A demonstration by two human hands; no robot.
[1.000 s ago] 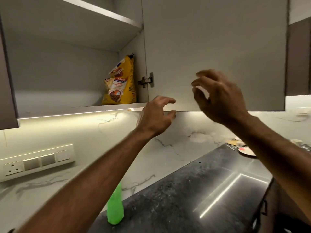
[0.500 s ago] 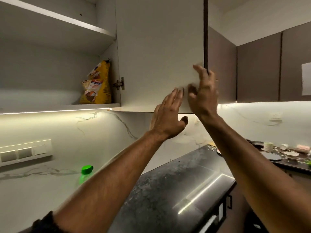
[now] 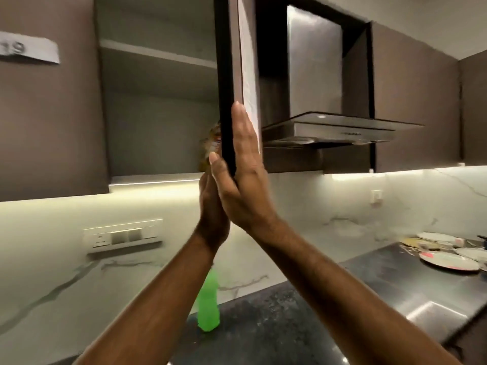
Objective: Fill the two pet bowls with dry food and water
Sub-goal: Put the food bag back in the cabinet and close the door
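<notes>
Both hands were raised to the cabinet door [image 3: 232, 75], which stood edge-on to the camera. The right hand [image 3: 246, 180] lay flat against the door's lower edge, fingers straight and together, thumb on the near side, so the edge sat between thumb and palm. The left hand [image 3: 212, 214] was mostly hidden behind the right; whether its fingers were spread or curled could not be told. The food bag [image 3: 210, 148] stood on the cabinet's bottom shelf [image 3: 155, 177], only a sliver showing left of the door. A green bottle [image 3: 208, 306] stood on the dark countertop [image 3: 290, 325] below. Plates [image 3: 448, 259] lay at the far right, beneath a range hood [image 3: 342, 127]. No pet bowls were in sight.
</notes>
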